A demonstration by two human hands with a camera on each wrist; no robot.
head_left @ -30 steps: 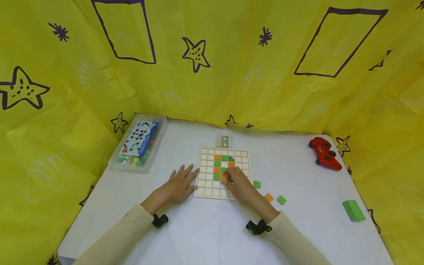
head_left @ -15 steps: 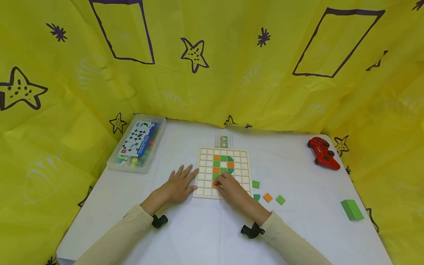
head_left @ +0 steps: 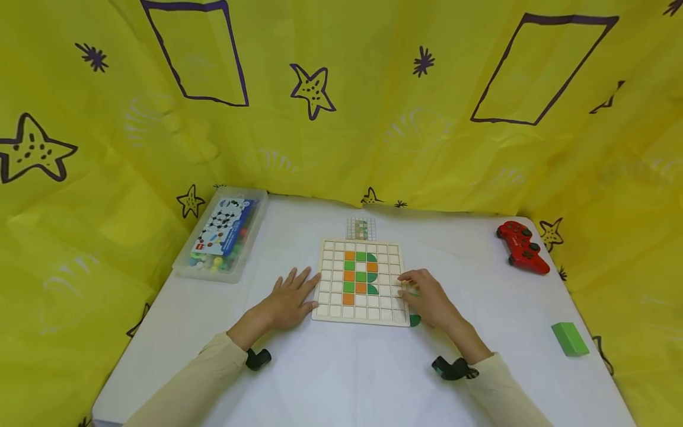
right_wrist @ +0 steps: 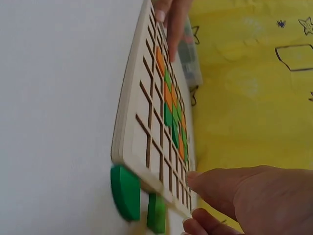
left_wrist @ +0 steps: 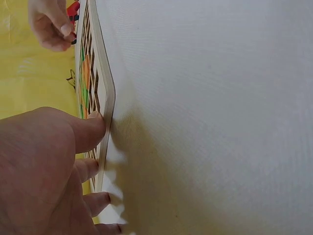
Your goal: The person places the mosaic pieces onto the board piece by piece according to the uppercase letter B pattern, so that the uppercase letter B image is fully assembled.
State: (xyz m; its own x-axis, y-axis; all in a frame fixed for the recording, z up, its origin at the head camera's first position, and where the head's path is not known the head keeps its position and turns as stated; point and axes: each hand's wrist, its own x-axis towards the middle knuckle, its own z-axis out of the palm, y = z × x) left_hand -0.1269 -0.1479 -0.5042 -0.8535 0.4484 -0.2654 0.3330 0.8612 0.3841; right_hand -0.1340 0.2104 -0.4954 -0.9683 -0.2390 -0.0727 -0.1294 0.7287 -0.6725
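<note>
A square wooden grid board (head_left: 384,311) lies on the table, its middle cells filled with orange, green and dark green rounded tiles (head_left: 360,276). My left hand (head_left: 287,299) rests spread at the board's left side; its thumb and fingertips touch the rim in the left wrist view. My right hand (head_left: 429,301) hovers over the right edge, thumb and fingers bent and apart with nothing seen between them. Below it, a dark green quarter-round tile (right_wrist: 125,192) and a lighter green tile (right_wrist: 156,213) lie beside the board. Other loose tiles are hidden by that hand.
A small printed grid card (head_left: 361,228) lies behind the board. A clear plastic box (head_left: 221,234) of coloured parts stands at the back left. To the right are a red game controller (head_left: 523,247) and a green block (head_left: 570,339). A yellow curtain (head_left: 341,160) borders the table.
My right hand pressed an orange tile into the left column's bottom filled cell, then let go and moved right to the board's edge. A third rounded tile now shows. My left hand stayed put.
</note>
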